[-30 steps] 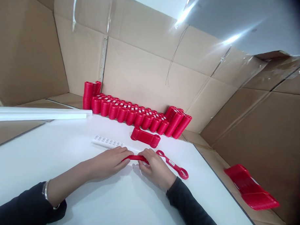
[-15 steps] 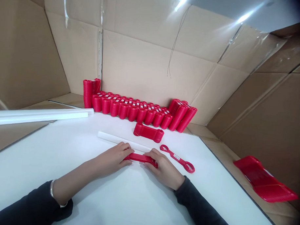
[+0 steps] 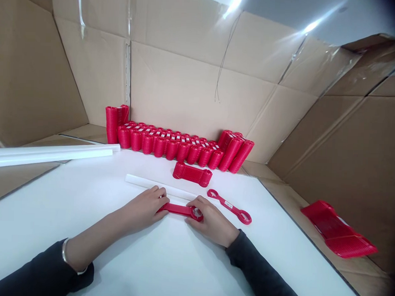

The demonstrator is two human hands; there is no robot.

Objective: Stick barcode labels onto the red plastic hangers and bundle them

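Note:
Between my two hands is a red plastic double-ring wrench (image 3: 180, 209), held just over the white tabletop. My left hand (image 3: 149, 205) is closed around its left end, hiding that ring. At the other end, the fingers of my right hand (image 3: 211, 219) pinch the ring, whose opening shows. A second red wrench with a white label (image 3: 228, 204) lies flat just beyond my right hand. Behind my hands rests a white strip (image 3: 164, 185), partly covered by my fingers. Farther back a short stack of red wrenches (image 3: 192, 174) lies on the table.
A long row of stacked red wrenches (image 3: 158, 146) lines the back, with taller stacks (image 3: 238, 151) at its right. Long white strips (image 3: 54, 155) reach in from the left. Another red stack (image 3: 339, 230) sits off the table's right edge. Cardboard walls (image 3: 193, 79) surround the table.
The wrench in my hands has tilted, so its right ring now faces up and its opening shows more. Both hands keep hold. The whole view has shifted slightly.

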